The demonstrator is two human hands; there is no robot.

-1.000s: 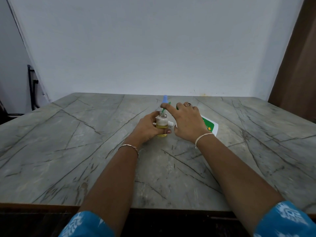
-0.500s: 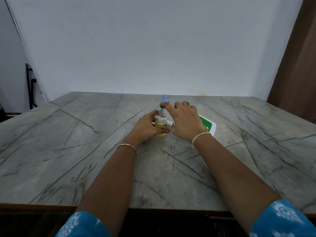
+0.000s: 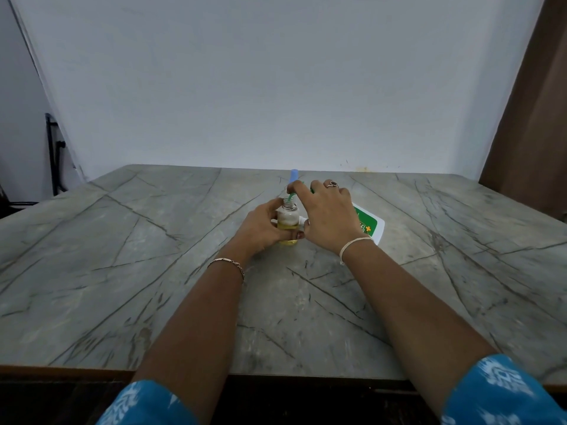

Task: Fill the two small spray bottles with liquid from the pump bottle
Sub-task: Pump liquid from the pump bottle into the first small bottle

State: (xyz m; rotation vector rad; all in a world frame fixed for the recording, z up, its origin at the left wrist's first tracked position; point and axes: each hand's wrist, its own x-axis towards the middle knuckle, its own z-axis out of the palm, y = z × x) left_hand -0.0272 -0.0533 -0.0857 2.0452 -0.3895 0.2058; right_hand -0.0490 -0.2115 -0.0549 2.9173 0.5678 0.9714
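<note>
A small clear spray bottle point(image 3: 288, 220) with yellow liquid inside stands upright on the grey marble table point(image 3: 153, 271), its neck uncapped. My left hand point(image 3: 260, 228) grips its body. The white pump bottle point(image 3: 369, 227) with a green label is tilted over behind my right hand point(image 3: 329, 219), which wraps its top; my forefinger lies along the green pump spout point(image 3: 291, 196), whose tip points into the small bottle's neck. A blue-capped second bottle point(image 3: 294, 175) stands just behind, mostly hidden by my fingers.
A white wall rises behind the table's far edge. A dark metal frame point(image 3: 53, 154) stands at the far left and a brown panel point(image 3: 534, 118) at the right. The table's wooden front edge point(image 3: 61, 371) runs just above my sleeves.
Both hands stay in the same grip on the bottles; the view shifted slightly. My right forefinger sits a little lower on the pump spout.
</note>
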